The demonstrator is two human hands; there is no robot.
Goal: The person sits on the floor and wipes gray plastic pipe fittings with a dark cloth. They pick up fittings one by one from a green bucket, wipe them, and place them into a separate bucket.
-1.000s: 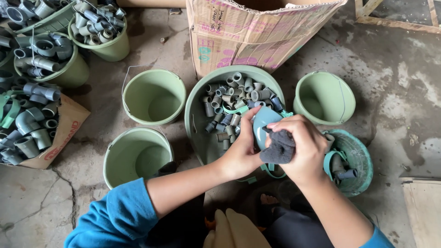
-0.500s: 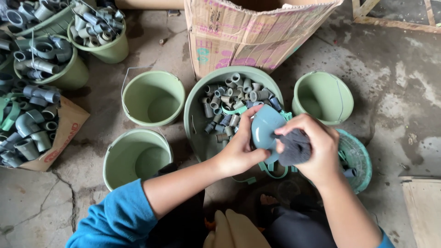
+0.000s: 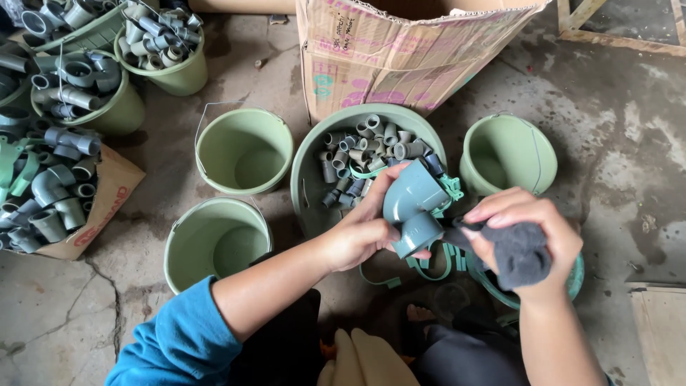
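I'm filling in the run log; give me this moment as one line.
left hand: holds grey pipe elbow | right hand: grips dark rag beside elbow | below: basin of fittings

The person wears a bright blue long sleeve [image 3: 175, 343] pushed up the left forearm; both hands, left [image 3: 361, 232] and right [image 3: 525, 232], are bare, without gloves.

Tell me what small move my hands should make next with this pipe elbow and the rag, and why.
Probably bring the dark rag in the right hand back onto the blue-grey elbow, since the left hand holds it up and the rag sits just beside its lower opening.
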